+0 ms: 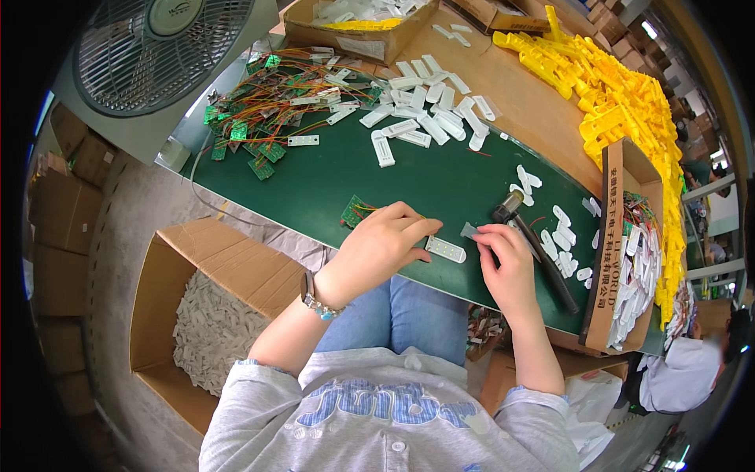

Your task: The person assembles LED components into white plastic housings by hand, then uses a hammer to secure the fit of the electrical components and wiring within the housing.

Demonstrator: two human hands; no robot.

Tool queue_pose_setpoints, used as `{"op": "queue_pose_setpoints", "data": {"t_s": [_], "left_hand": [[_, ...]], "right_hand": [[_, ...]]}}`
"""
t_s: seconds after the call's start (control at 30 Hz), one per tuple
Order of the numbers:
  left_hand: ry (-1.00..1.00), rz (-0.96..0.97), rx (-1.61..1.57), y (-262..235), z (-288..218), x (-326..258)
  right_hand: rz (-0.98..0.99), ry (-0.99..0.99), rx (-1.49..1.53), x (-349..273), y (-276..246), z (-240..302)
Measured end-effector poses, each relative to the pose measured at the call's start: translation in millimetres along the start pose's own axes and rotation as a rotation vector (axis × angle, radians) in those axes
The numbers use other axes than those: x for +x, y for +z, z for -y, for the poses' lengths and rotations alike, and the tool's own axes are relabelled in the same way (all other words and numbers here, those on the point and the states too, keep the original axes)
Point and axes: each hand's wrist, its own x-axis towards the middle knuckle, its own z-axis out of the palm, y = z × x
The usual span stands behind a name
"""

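Observation:
A white plastic housing [446, 249] with a small LED board in it lies at the green table's near edge. Its left end sits between the thumb and fingers of my left hand [385, 240], which is closed on it. By that wrist lies a green circuit board [354, 211] with thin coloured wires running under the hand. To the right, my right hand [507, 263] pinches a small clear plastic piece [469, 230], slightly above the table and apart from the housing. A hammer [543, 256] with a black handle lies just beyond my right hand.
Wired circuit boards [259, 118] heap at the back left, with loose white housings [425, 106] beside them. White covers [560, 236] lie right of the hammer. A cardboard box [609, 259] bounds the right side; yellow plastic parts [621, 102] pile behind. A fan [165, 55] stands at left.

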Motion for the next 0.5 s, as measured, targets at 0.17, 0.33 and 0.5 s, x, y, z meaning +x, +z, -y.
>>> {"op": "queue_pose_setpoints", "data": {"t_s": [0.17, 0.33, 0.5], "left_hand": [[-0.025, -0.007, -0.021, -1, 0, -1], [-0.036, -0.002, -0.028, 0, 0, -1], [-0.024, 0.002, -0.002, -1, -2, 1]], "right_hand": [[-0.006, -0.022, 0.061, 8, -7, 14], [0.046, -0.028, 0.223, 1, 11, 28], [0.044, -0.009, 0.232, -2, 19, 26]]}}
